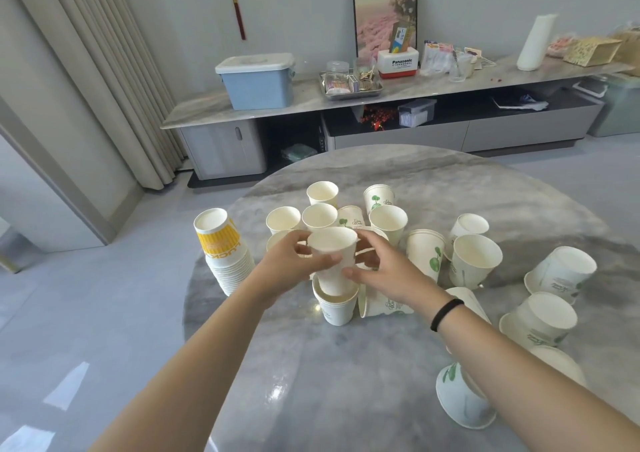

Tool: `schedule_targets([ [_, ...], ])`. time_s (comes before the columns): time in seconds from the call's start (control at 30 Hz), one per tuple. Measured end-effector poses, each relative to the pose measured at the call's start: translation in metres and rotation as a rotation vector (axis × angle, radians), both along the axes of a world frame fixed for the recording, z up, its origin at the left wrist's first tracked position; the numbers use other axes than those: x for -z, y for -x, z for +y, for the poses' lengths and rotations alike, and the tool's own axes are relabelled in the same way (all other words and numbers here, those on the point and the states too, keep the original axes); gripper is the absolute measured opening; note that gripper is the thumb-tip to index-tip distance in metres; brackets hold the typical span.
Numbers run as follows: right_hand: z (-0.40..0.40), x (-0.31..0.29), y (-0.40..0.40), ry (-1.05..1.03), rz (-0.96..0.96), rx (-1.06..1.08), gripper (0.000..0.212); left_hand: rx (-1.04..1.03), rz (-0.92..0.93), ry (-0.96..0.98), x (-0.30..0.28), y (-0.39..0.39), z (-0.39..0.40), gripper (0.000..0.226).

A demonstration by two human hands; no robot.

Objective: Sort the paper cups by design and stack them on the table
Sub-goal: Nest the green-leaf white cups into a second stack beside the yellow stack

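Note:
Both hands hold one plain white paper cup (333,261) upright, its base set into a short stack of white cups (336,307) on the round marble table (363,375). My left hand (294,268) grips its left side, and my right hand (377,271) grips its right side. An upside-down stack of yellow-striped cups (223,250) stands at the table's left edge. Several loose white cups (318,214) stand behind my hands. Green-leaf cups (424,254) stand and lie to the right, some upside down (540,320).
A cup (384,304) lies on its side just right of the white stack, under my right wrist. Another leaf cup (462,401) sits upside down near the right forearm. A long sideboard (381,98) with a blue box stands beyond the table.

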State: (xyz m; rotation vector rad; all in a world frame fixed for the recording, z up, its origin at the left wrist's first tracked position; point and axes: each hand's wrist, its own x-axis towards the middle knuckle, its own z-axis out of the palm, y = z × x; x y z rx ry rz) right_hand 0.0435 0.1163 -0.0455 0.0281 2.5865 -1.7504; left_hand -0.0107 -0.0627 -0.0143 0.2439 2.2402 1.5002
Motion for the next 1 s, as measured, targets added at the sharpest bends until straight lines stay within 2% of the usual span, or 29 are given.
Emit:
schedule_targets([
  [0.13, 0.005, 0.002, -0.008, 0.006, -0.031, -0.060, 0.052, 0.154, -0.041, 0.138, 0.002, -0.004, -0.008, 0.080],
  [0.27, 0.001, 0.008, -0.008, -0.115, -0.002, -0.052, 0.041, 0.176, -0.017, 0.213, 0.002, -0.003, -0.009, 0.061],
  [0.4, 0.004, 0.017, -0.004, -0.244, 0.006, -0.043, 0.039, 0.256, 0.100, 0.430, 0.013, 0.000, -0.007, 0.050],
  [0.47, 0.007, 0.014, 0.002, -0.224, 0.045, 0.026, 0.033, 0.172, 0.143, 0.400, 0.011, 0.004, -0.006, 0.039],
  [0.53, 0.009, 0.009, 0.012, -0.257, 0.109, 0.127, 0.027, 0.021, 0.272, 0.378, 0.009, 0.013, -0.005, 0.027],
  [0.6, 0.012, 0.009, 0.025, -0.478, 0.117, 0.170, 0.028, -0.061, 0.394, 0.474, 0.011, 0.021, -0.003, 0.025],
  [0.7, 0.018, 0.011, 0.042, -0.792, 0.022, 0.149, 0.025, -0.042, 0.401, 0.668, 0.021, 0.028, -0.001, 0.035],
  [0.77, 0.019, 0.009, 0.046, -0.853, 0.007, 0.113, 0.022, -0.009, 0.375, 0.762, 0.026, 0.029, 0.000, 0.028],
  [0.83, 0.018, 0.007, 0.048, -0.923, 0.013, 0.042, 0.027, 0.013, 0.413, 0.849, 0.026, 0.028, 0.000, 0.019],
  [1.0, 0.017, 0.011, 0.044, -0.966, 0.066, 0.016, 0.025, -0.054, 0.511, 0.861, 0.012, 0.027, -0.003, 0.022],
])
